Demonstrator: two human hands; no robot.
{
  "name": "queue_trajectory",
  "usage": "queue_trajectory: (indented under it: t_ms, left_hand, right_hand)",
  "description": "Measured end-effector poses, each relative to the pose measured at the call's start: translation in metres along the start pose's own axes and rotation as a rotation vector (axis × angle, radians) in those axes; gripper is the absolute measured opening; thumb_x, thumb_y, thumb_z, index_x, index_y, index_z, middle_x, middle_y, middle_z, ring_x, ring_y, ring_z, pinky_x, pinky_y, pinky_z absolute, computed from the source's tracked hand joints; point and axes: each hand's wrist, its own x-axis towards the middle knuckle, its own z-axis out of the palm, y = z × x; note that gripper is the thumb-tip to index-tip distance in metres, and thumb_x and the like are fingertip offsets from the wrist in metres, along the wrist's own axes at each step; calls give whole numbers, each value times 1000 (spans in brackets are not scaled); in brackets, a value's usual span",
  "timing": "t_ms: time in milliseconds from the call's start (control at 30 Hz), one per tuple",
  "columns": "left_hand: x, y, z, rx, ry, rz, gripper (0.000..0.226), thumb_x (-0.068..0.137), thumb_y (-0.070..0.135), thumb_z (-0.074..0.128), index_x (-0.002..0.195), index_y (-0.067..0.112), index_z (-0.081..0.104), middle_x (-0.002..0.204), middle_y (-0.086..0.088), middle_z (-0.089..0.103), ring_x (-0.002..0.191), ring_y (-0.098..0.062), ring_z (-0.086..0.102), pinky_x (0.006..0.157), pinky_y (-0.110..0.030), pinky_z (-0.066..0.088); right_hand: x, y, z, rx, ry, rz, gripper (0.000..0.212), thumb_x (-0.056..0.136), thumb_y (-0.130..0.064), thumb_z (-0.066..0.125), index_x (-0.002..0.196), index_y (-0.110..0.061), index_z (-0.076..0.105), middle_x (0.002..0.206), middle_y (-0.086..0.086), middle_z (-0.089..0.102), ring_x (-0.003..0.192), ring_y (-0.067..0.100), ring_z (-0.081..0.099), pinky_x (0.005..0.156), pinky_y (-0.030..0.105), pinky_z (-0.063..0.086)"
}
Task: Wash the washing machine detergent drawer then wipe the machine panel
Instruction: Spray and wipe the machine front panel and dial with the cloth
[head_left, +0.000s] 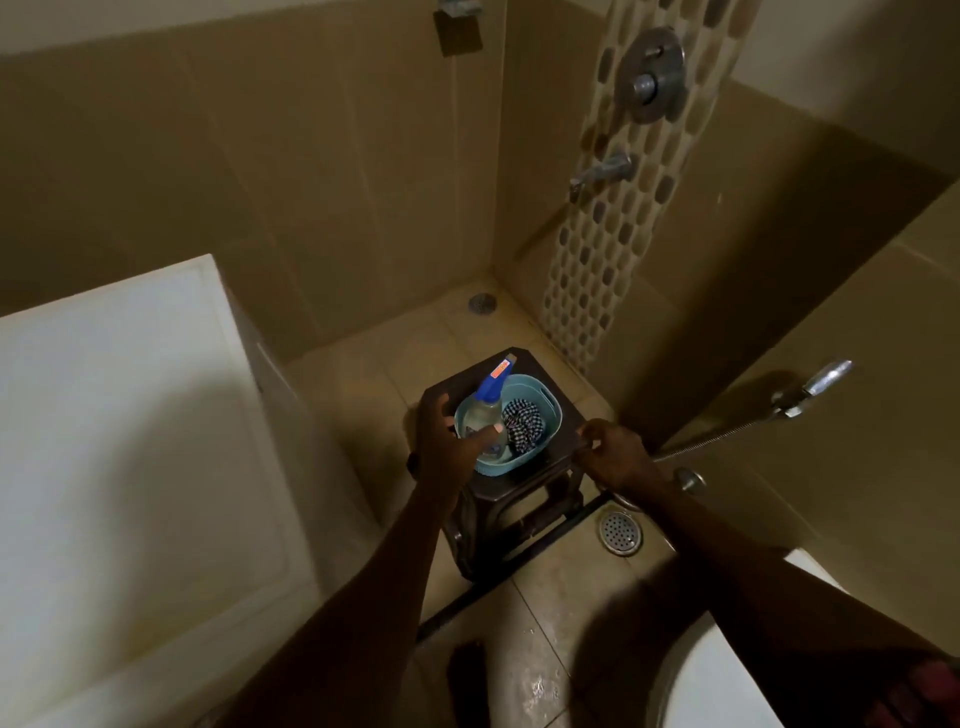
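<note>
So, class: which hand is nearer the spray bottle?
Left. The left hand is right at the spray bottle, fingers spread; the right hand is apart, beyond the basket on its right side.

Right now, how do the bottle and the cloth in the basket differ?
The bottle is clear with a blue spray head; the cloth is black-and-white checked. The bottle rises above the rim of the basket; the cloth lies crumpled, low inside. The bottle sits on the left, by the left hand; the cloth sits on the right. Both are in the blue basket on the stool.
</note>
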Motion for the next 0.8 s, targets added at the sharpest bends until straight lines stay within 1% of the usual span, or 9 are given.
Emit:
queue_trajectory:
  t_ms: [100, 167, 233, 333, 400, 533, 633, 733, 800]
  left_hand:
    - [38, -13, 5, 27, 3, 11, 103, 49, 44, 89, 139, 26, 41, 133, -4, 52, 114, -21, 56, 94, -43, 54]
    - [74, -38, 13, 29, -16, 37, 100, 42, 55, 91, 129, 36, 45, 129, -1, 60, 113, -20, 62, 92, -47, 55]
    - [106, -67, 21, 53, -50, 64, 105, 40, 60, 93, 131, 37, 45, 128, 0, 62, 113, -20, 64, 90, -49, 56]
    - [102, -46, 24, 99, -108, 165, 109, 47, 47, 92, 139, 19, 43, 130, 3, 56, 117, -19, 60, 94, -42, 55]
    - [107, -38, 28, 180, -137, 269, 101, 50, 40, 92, 137, 11, 48, 122, 3, 56, 111, -14, 58, 93, -32, 53]
    - [124, -45, 38, 272, -184, 372, 81, 55, 26, 93, 121, -2, 54, 103, 1, 59, 93, -3, 59, 87, -27, 53]
    - [131, -52, 41, 256, -173, 426, 77, 58, 17, 93, 123, -2, 56, 106, 4, 59, 97, 12, 55, 84, -28, 54]
    - [137, -56, 41, 238, -209, 481, 67, 65, -2, 86, 125, -7, 57, 109, 13, 55, 104, 21, 50, 87, -10, 46]
    - [140, -57, 41, 229, -248, 496, 66, 67, 3, 85, 127, -2, 57, 112, 14, 55, 105, 14, 53, 90, -10, 44]
  right_hand:
    - [36, -6, 9, -20, -83, 65, 38, 88, -24, 64, 122, -12, 55, 114, 13, 64, 102, 29, 63, 79, 30, 50]
    - [59, -4, 18, -8, -104, 102, 52, 82, -26, 71, 128, -13, 50, 119, 12, 62, 102, 24, 61, 70, 18, 44]
    - [77, -1, 26, -21, -114, 87, 64, 76, -26, 78, 130, -11, 47, 125, 13, 60, 107, 24, 60, 75, 17, 44]
    - [102, 6, 40, -81, -133, 80, 68, 74, -27, 80, 131, -10, 47, 125, 15, 61, 115, 28, 59, 97, 33, 47]
    - [115, 7, 49, -95, -141, 76, 69, 75, -28, 79, 134, -10, 46, 127, 15, 61, 117, 30, 58, 101, 40, 45]
    - [138, 14, 72, -83, -168, 84, 65, 83, -25, 73, 138, -10, 42, 133, 15, 56, 124, 29, 52, 100, 31, 41]
    - [152, 18, 90, -79, -156, 67, 63, 86, -26, 69, 140, -12, 39, 136, 13, 54, 127, 28, 50, 98, 26, 37]
    - [165, 22, 108, -82, -164, 45, 67, 88, -22, 68, 145, -14, 34, 142, 15, 48, 129, 30, 48, 101, 27, 36]
    - [174, 27, 119, -114, -189, 19, 66, 87, -21, 67, 145, -19, 36, 141, 16, 49, 126, 31, 50, 100, 32, 43]
